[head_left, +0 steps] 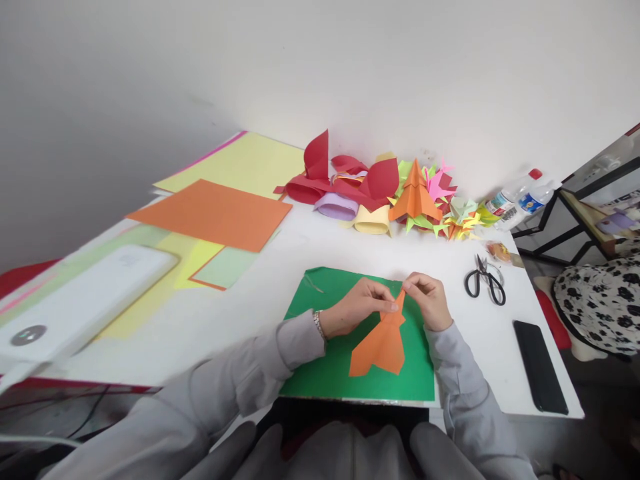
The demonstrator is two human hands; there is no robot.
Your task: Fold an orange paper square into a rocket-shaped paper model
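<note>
A folded orange paper plane [383, 343] lies over the green board [320, 373], its wide wings toward me and its narrow tip pointing away. My left hand [357, 308] pinches the paper near the neck, thumb on top. At the tip, my right hand [429, 299] grips the narrow end between thumb and fingers. Both hands are closed on the same piece. The fingertips hide part of the folds there.
Orange sheets [215, 213] and yellow paper [245, 160] lie at the left behind a white device [95, 300]. Folded paper pieces [370, 193] line the wall. Scissors [484, 280], a black phone [539, 367] and plastic bottles [520, 200] are at the right.
</note>
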